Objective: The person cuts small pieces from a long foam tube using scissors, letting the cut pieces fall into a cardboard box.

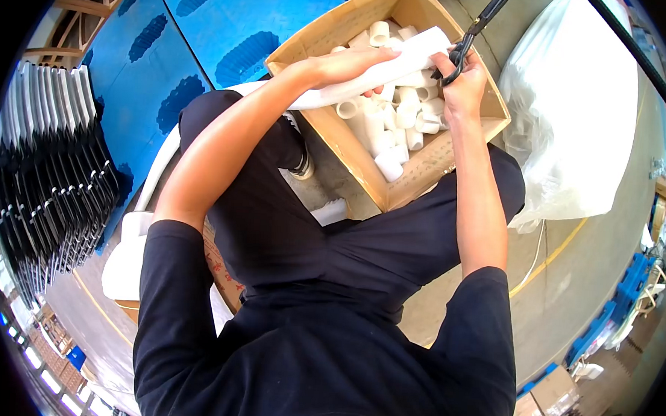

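My left hand (355, 67) is closed around a long white foam tube (320, 96) near its end, above the cardboard box. The tube runs back past my left knee and down beside me. In my right hand (464, 83) are black-handled scissors (468, 43), their blades pointing up and away from the tube. The right fingers sit close to the tube's cut end. Below both hands, the cardboard box (336, 144) holds many short white foam pieces (406, 115). Whether the scissor blades are parted I cannot make out.
Blue mats or pallets (152, 70) with dark patches lie at the left. A stack of black and white folded chairs (49, 170) stands farther left. To the right is a large white plastic bag (572, 107). Blue pallets (614, 305) line the far right.
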Demonstrator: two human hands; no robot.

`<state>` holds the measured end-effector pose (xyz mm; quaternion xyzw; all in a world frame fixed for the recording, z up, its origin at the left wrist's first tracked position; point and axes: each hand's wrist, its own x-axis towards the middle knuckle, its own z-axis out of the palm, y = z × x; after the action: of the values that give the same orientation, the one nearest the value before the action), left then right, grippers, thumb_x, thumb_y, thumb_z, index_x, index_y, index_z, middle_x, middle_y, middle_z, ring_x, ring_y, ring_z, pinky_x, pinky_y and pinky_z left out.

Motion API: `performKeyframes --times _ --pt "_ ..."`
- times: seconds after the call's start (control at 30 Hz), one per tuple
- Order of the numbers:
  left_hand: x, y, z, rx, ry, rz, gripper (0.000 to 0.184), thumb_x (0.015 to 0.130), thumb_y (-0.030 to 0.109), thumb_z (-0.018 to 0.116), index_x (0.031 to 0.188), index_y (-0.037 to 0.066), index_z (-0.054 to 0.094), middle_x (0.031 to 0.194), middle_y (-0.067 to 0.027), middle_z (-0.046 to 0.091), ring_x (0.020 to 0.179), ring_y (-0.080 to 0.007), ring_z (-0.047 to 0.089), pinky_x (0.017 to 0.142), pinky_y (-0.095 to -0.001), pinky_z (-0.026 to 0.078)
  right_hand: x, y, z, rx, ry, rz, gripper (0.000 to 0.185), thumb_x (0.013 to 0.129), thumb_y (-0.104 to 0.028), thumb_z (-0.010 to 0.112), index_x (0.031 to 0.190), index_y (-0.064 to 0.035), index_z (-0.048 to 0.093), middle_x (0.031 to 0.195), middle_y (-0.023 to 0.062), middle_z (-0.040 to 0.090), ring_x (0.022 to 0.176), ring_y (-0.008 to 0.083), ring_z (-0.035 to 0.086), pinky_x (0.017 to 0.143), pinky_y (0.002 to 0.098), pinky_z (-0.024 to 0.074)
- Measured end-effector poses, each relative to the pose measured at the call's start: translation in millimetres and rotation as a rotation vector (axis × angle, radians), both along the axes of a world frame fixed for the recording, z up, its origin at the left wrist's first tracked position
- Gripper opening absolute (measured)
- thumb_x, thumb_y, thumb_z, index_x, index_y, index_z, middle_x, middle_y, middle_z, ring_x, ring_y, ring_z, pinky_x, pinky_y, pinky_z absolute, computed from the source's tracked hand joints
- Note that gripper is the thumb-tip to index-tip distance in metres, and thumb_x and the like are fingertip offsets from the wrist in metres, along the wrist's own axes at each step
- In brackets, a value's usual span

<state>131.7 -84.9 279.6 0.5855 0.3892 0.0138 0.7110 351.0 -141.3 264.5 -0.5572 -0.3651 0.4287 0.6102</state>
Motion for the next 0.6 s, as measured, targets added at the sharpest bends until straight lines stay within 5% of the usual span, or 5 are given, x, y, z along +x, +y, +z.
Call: performKeyframes --times 0.37,0.6 --pt "-1 9 -9 0.308 -0.07 -0.013 0.037 0.096 0.035 0.058 0.105 0.0 0.065 0.081 -0.002 0.065 0.07 -0.0074 0.061 0.065 -0.024 0.05 4 -5 1 -0.028 -0.084 0.011 0.039 0.073 -0.002 0.076 0.103 0.0029 0.052 0.084 0.0057 0.065 0.073 0.0107 0.061 0.068 0.0228 0.0507" --pt "-27 41 0 0.37 -0.145 0.292 0.037 0.09 0.035 0.065 0.096 -0.001 0.068 0.074 -0.0025 0.065 0.062 -0.0084 0.059 0.058 -0.0244 0.047 0 -35 -13 -0.104 0.148 0.32 0.059 0.077 -0.02 0.082 0.12 0.0 0.048 0.118 0.0098 0.057 0.107 0.0166 0.054 0.095 0.0304 0.0449"
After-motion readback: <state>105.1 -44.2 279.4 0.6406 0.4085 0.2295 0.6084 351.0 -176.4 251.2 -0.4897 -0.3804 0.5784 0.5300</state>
